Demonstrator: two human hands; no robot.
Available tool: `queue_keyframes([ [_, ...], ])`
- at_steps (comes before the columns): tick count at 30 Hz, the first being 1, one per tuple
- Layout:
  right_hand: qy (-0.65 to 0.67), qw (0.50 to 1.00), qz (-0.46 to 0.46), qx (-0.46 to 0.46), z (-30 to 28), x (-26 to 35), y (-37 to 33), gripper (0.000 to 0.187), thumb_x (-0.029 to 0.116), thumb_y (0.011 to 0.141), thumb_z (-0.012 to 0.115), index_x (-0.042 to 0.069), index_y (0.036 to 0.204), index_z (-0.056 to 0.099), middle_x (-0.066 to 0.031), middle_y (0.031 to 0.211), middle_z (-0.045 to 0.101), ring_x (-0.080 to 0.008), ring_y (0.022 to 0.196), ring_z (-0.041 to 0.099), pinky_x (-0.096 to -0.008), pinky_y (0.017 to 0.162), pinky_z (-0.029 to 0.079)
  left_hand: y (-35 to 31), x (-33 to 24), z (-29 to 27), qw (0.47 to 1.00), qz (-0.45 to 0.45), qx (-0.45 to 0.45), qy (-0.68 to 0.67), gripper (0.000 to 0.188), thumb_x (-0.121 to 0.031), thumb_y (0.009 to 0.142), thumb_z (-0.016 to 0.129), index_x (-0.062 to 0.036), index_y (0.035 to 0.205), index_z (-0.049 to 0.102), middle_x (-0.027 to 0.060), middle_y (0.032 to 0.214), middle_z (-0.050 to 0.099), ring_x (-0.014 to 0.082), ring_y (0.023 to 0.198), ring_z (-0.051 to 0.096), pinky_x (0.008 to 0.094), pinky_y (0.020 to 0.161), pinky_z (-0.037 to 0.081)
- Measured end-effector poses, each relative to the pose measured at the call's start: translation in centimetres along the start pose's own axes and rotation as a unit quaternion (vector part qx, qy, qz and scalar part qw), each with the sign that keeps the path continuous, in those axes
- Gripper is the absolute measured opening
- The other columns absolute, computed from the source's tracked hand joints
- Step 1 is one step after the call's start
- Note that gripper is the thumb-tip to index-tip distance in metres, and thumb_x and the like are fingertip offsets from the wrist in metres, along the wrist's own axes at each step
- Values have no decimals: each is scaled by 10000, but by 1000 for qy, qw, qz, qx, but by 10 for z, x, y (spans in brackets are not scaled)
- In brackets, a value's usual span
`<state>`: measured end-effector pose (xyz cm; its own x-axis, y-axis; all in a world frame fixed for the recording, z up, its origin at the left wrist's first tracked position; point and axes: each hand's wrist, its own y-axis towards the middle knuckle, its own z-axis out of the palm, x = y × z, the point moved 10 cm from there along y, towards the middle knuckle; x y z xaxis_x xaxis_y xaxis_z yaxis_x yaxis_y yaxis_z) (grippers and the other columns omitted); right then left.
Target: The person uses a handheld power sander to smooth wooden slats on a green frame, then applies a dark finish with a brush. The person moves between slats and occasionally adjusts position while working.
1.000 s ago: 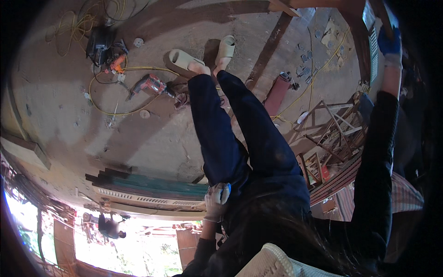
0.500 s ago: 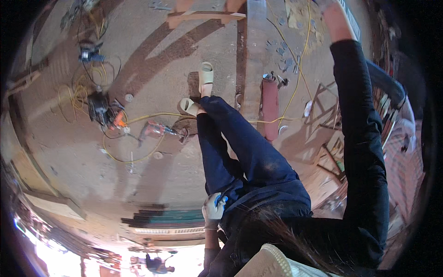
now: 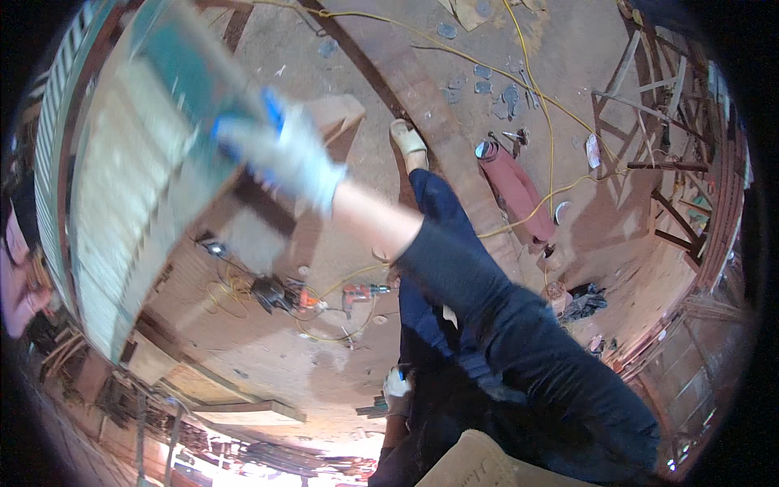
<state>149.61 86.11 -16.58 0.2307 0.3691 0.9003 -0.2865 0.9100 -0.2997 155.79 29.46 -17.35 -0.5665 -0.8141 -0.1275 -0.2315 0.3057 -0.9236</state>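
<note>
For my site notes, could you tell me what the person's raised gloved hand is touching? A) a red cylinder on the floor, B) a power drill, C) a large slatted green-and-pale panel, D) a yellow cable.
C: the raised right hand in a white and blue glove rests against the slatted panel, well above the floor.

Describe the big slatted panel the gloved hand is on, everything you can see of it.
The panel is a long slatted frame, pale and weathered, with a green-painted stretch near its upper end. It looks like wood. It stands tilted across the picture's left side, raised above the dusty floor, blurred by motion. The right hand, in a white and blue glove, grips its edge by the green part. Its lower end runs toward the picture's rim.
</note>
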Motion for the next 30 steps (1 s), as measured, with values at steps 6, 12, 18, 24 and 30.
queue_keyframes([
  [6,-148,987,55,26,-12,14,-4,629,439,723,775,85,1191,550,-175,1100,578,-363,1016,560,-455,871,451,37,-78,-55,986,-82,129,71,380,-357,831,661,-84,1095,646,183,1055,664,370,1030,616,473,871,484],
  [12,-119,986,71,91,-8,3,3,583,489,751,738,41,1088,576,-125,966,597,-322,888,586,-424,781,461,27,-146,-114,954,-230,183,66,327,-284,810,676,-148,1108,681,133,1090,673,329,1054,622,432,907,488],
  [18,-221,971,-90,9,-13,23,-17,804,546,721,759,-5,1221,454,-190,1156,480,-355,1037,535,-453,885,440,20,-171,-142,953,-267,128,68,288,-251,792,655,-122,1043,712,158,1052,670,337,1008,630,442,900,491],
  [24,-218,973,-55,56,-15,26,-8,761,590,719,718,13,1159,488,-175,1055,533,-340,994,547,-458,857,439,18,-186,-156,947,-281,116,100,271,-244,795,649,-167,1047,711,141,1069,663,334,1026,618,453,907,483],
  [30,-159,969,61,178,-5,7,0,642,583,734,704,40,1031,530,-147,956,549,-324,881,564,-441,791,448,21,-193,-158,949,-294,110,27,289,-238,798,655,-133,1065,691,151,1104,640,338,1050,599,452,889,478],
])
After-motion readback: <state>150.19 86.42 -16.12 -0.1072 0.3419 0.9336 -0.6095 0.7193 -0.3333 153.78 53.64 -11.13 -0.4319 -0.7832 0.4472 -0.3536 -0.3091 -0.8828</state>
